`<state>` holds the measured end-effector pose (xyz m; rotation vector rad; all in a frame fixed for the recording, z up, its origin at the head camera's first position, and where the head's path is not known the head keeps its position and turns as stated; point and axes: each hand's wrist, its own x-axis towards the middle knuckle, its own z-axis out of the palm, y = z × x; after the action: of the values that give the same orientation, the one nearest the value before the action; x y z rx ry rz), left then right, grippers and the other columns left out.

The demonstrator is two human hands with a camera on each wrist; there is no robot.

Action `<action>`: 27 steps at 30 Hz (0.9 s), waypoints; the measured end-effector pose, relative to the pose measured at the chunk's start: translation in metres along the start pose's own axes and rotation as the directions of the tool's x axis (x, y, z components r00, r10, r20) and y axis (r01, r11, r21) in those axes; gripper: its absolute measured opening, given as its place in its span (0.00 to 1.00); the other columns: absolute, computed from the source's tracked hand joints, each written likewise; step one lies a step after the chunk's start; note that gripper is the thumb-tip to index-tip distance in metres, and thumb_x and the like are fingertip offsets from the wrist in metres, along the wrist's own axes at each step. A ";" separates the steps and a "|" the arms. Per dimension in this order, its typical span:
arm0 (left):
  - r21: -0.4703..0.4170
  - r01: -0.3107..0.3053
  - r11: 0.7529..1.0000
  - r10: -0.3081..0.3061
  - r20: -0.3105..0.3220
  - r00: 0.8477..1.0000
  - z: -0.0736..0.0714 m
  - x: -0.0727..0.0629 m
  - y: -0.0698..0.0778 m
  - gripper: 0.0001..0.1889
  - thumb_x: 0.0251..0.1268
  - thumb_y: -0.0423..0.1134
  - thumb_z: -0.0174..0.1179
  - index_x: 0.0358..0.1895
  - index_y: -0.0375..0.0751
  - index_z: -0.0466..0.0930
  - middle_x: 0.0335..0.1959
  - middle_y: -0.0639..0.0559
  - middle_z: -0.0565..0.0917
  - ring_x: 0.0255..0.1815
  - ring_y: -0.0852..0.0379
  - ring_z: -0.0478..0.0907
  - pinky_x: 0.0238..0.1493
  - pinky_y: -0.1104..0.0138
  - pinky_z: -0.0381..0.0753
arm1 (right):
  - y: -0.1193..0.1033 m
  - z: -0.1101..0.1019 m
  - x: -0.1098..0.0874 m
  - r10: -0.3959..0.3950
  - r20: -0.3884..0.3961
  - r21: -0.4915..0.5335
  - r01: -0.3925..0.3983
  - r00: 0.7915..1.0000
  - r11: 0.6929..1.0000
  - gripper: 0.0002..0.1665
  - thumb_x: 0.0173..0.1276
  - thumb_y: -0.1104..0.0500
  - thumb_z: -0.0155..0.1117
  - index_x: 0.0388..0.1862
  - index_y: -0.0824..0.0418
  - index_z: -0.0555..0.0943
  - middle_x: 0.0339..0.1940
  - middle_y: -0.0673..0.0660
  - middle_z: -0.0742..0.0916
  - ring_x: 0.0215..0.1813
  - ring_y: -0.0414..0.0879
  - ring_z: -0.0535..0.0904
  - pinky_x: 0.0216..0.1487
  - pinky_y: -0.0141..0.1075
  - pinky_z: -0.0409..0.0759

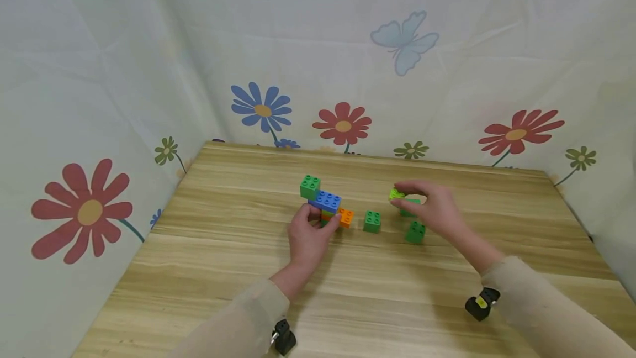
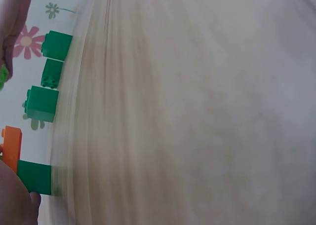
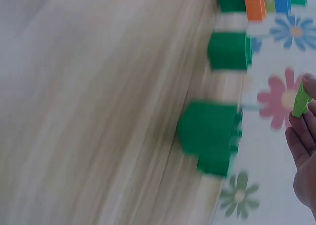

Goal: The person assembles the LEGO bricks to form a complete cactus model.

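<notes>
My left hand grips a small stack of building bricks between thumb and fingers. On top of that stack a green brick overhangs one end of a blue brick. Lower down, an orange brick juts out to the right, and the left wrist view shows a green brick at the bottom. Thumb and fingers of my right hand pinch a thin lime-green brick, raised over the table beside the loose green bricks.
Loose green bricks stand on the wooden table: one right of the stack, another farther right, and a third partly behind the right hand. A flowered cloth hangs along the table's back and sides.
</notes>
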<state>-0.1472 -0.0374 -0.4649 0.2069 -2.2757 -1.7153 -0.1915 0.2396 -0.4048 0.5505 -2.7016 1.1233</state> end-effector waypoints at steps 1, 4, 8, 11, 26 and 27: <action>-0.001 0.001 1.000 -0.001 0.000 1.000 0.000 0.000 0.000 0.17 0.60 0.39 0.81 0.39 0.37 0.79 0.43 0.46 0.86 0.50 0.47 0.84 0.52 0.56 0.91 | -0.004 0.004 0.001 -0.015 0.011 0.013 0.015 1.000 1.000 0.24 0.68 0.56 0.81 0.60 0.63 0.89 0.53 0.58 0.93 0.56 0.57 0.89 0.60 0.61 0.85; 0.001 -0.003 1.000 0.003 -0.002 1.000 0.001 0.000 -0.001 0.17 0.60 0.39 0.81 0.39 0.38 0.79 0.43 0.47 0.86 0.50 0.47 0.84 0.52 0.57 0.92 | -0.017 0.017 0.002 -0.071 0.034 0.031 0.069 0.997 0.997 0.24 0.66 0.57 0.82 0.58 0.63 0.89 0.52 0.57 0.93 0.54 0.55 0.89 0.60 0.60 0.86; -0.002 -0.007 1.000 0.007 -0.006 1.000 0.001 0.000 -0.002 0.17 0.60 0.39 0.81 0.39 0.37 0.79 0.43 0.46 0.86 0.50 0.48 0.84 0.52 0.57 0.92 | -0.032 0.031 0.003 -0.105 0.055 0.052 0.102 0.993 0.993 0.24 0.64 0.58 0.83 0.58 0.62 0.89 0.52 0.55 0.93 0.54 0.53 0.89 0.59 0.59 0.86; -0.001 -0.002 1.000 0.002 -0.007 1.000 0.001 0.000 -0.002 0.18 0.60 0.39 0.81 0.39 0.37 0.79 0.44 0.46 0.86 0.50 0.48 0.84 0.52 0.57 0.91 | -0.038 0.039 0.004 -0.103 0.072 0.072 0.098 0.992 0.993 0.24 0.65 0.57 0.83 0.58 0.62 0.89 0.53 0.55 0.92 0.55 0.53 0.88 0.59 0.58 0.87; -0.006 -0.017 1.000 0.017 -0.005 1.000 0.002 0.002 -0.006 0.17 0.61 0.40 0.81 0.39 0.38 0.79 0.43 0.48 0.87 0.51 0.49 0.85 0.52 0.57 0.91 | -0.043 0.069 0.007 -0.146 0.086 0.071 0.140 0.986 0.988 0.22 0.64 0.58 0.83 0.56 0.64 0.89 0.52 0.56 0.92 0.52 0.52 0.89 0.58 0.54 0.88; -0.007 -0.018 1.000 0.018 -0.006 1.000 0.002 0.002 -0.006 0.17 0.61 0.40 0.81 0.39 0.38 0.79 0.43 0.47 0.87 0.51 0.49 0.85 0.52 0.57 0.91 | -0.043 0.070 0.008 -0.147 0.086 0.067 0.142 0.985 0.988 0.22 0.64 0.59 0.83 0.55 0.64 0.89 0.51 0.56 0.92 0.52 0.52 0.89 0.58 0.54 0.88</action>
<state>-0.1497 -0.0380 -0.4709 0.1886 -2.2600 -1.7115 -0.1821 0.1597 -0.4241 0.8115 -2.6586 1.1711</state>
